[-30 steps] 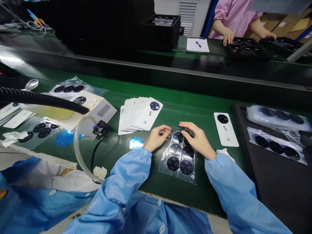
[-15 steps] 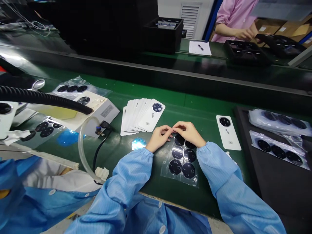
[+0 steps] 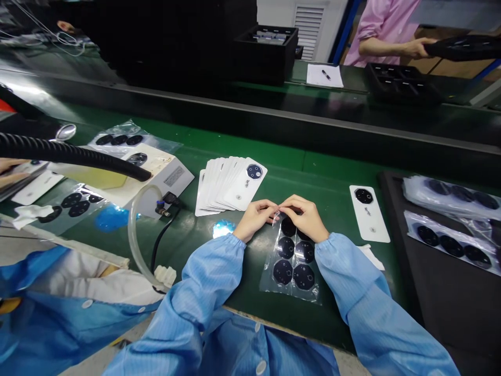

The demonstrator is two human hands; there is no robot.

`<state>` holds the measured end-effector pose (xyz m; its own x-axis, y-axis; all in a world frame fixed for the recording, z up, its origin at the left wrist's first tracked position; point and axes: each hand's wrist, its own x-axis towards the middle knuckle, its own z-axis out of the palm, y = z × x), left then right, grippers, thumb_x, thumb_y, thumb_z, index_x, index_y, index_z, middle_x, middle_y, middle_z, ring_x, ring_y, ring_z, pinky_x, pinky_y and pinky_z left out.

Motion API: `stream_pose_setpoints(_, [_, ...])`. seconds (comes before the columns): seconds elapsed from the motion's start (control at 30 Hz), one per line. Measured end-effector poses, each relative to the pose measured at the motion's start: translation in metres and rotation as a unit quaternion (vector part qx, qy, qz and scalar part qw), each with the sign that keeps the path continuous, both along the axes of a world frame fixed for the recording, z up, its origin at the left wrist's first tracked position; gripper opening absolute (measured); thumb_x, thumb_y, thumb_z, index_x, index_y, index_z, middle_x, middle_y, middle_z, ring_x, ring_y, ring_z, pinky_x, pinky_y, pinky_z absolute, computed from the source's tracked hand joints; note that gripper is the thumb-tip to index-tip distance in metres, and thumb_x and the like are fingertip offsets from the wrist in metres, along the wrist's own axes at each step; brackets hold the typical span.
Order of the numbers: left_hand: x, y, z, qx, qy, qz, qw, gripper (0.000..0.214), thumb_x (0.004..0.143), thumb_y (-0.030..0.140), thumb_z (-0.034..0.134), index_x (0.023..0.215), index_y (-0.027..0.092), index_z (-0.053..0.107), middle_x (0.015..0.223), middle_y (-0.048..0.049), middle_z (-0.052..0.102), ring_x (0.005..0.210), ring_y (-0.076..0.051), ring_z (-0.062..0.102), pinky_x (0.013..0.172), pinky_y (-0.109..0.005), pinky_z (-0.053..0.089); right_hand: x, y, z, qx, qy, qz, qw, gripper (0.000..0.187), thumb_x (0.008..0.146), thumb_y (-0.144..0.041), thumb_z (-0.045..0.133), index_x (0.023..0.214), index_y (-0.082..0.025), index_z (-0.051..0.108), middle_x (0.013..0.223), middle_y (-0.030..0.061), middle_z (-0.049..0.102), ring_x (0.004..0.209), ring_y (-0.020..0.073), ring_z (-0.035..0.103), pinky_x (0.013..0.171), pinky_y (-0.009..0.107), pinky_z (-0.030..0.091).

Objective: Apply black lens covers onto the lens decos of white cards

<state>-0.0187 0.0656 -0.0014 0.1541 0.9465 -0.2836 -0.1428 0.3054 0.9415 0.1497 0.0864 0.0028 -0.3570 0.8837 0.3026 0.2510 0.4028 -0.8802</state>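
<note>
A clear plastic bag (image 3: 291,261) of several round black camera-lens pieces lies on the green belt (image 3: 332,172) in front of me. My left hand (image 3: 253,219) and my right hand (image 3: 305,216) meet at the bag's far end, both with fingertips pinched on its top edge. A fanned stack of white phone back covers (image 3: 229,184) lies just beyond my left hand. A single white back cover (image 3: 368,213) with a black round lens lies to the right of my right hand.
A black corrugated hose (image 3: 74,155) reaches in from the left over a white box (image 3: 156,177) and more bags of lens pieces (image 3: 72,203). A black tray (image 3: 446,271) at right holds further bags (image 3: 450,237). Across the belt a person in pink (image 3: 385,26) lifts a black tray.
My right hand slid left along the bag's top to meet my left hand, and both now pinch its edge. The person opposite has lifted a black tray.
</note>
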Motion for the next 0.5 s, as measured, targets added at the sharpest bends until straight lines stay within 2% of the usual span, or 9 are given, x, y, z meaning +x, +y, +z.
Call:
stream_pose_setpoints(0.1, [0.001, 0.000, 0.002, -0.002, 0.004, 0.002, 1.000, 0.017, 0.075, 0.031, 0.067, 0.077, 0.014, 0.065, 0.072, -0.0009, 0.062, 0.067, -0.011, 0.060, 0.060, -0.021, 0.049, 0.000, -0.002, -0.002, 0.026, -0.011, -0.001, 1.000, 0.013, 0.088, -0.025, 0.061, 0.081, -0.022, 0.072, 0.081, 0.0031, 0.065, 0.075, 0.0178, 0.062, 0.068, 0.031, 0.051])
stream_pose_setpoints(0.27, [0.000, 0.000, 0.004, -0.011, -0.005, -0.010, 1.000, 0.017, 0.076, 0.030, 0.064, 0.074, 0.014, 0.065, 0.072, -0.0013, 0.061, 0.071, -0.010, 0.058, 0.065, -0.022, 0.048, 0.000, -0.006, -0.009, 0.088, -0.022, -0.032, 0.995, 0.018, 0.091, -0.024, 0.056, 0.087, -0.025, 0.073, 0.084, 0.0040, 0.066, 0.078, 0.0184, 0.062, 0.074, 0.034, 0.051])
stream_pose_setpoints(0.5, [-0.001, 0.002, 0.006, -0.034, -0.026, -0.020, 0.999, 0.017, 0.076, 0.030, 0.063, 0.073, 0.013, 0.063, 0.070, -0.0004, 0.058, 0.069, -0.009, 0.056, 0.063, -0.021, 0.044, 0.000, -0.010, -0.016, 0.153, -0.043, -0.059, 0.986, 0.018, 0.090, -0.020, 0.058, 0.089, -0.027, 0.075, 0.085, 0.0039, 0.069, 0.080, 0.0202, 0.059, 0.074, 0.037, 0.050])
